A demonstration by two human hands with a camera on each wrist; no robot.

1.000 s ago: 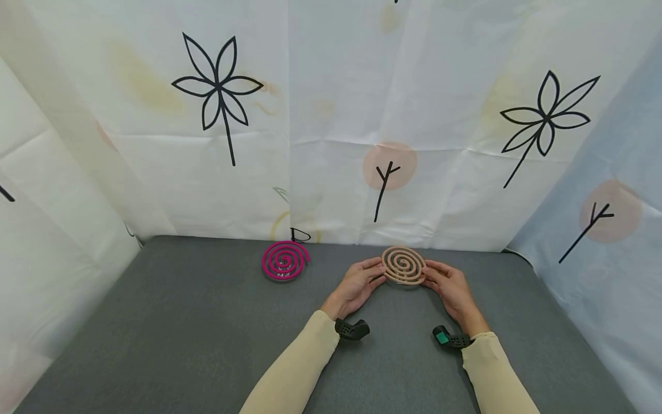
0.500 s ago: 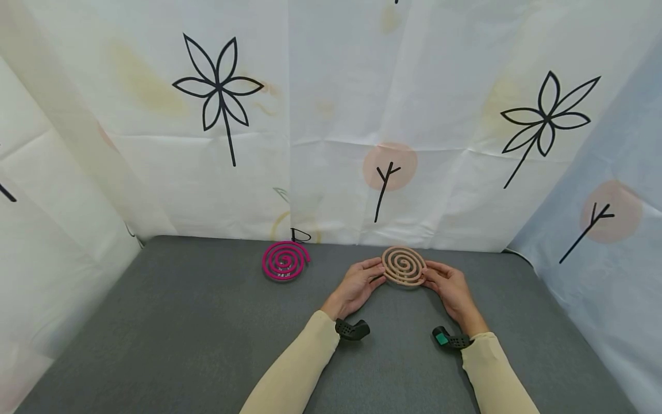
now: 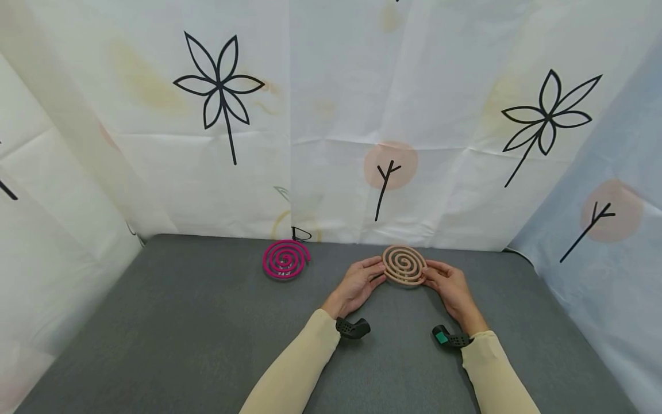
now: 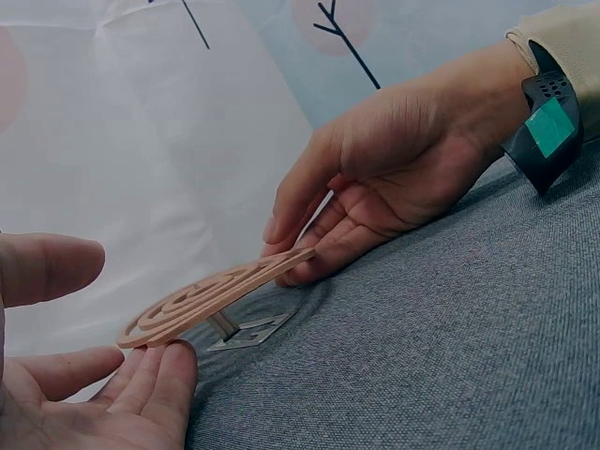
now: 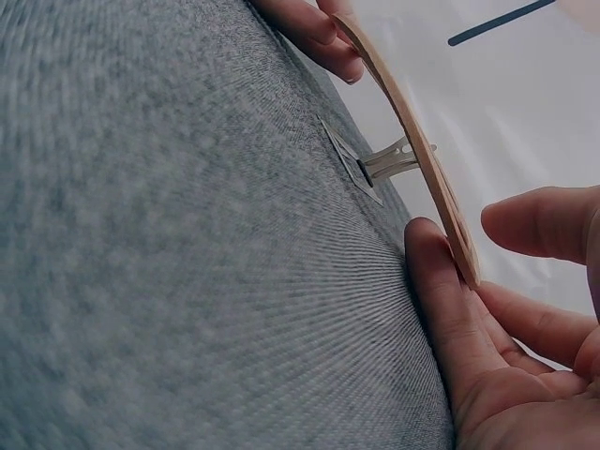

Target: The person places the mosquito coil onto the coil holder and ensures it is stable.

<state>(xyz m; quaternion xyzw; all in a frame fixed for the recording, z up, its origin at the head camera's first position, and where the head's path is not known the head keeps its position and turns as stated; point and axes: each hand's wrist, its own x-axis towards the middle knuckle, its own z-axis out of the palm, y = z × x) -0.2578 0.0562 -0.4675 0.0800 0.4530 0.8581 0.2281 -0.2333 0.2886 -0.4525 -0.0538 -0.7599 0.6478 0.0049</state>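
A tan mosquito coil [image 3: 404, 265] sits tilted on a small metal stand [image 4: 246, 334] on the grey table. My left hand [image 3: 357, 287] is at its left edge; in the left wrist view the fingertips touch the rim from below, with the thumb above and apart from the coil. At the right edge is my right hand [image 3: 452, 290]; in the right wrist view its fingers [image 5: 436, 258] touch the rim, while the thumb stands off the coil. A pink mosquito coil [image 3: 285, 260] lies to the left, apart from both hands.
The grey table [image 3: 181, 322] ends at a white cloth backdrop [image 3: 331, 190] printed with flowers and trees. Cloth also hangs along the left and right sides. A dark camera band [image 3: 353, 329] is on each wrist.
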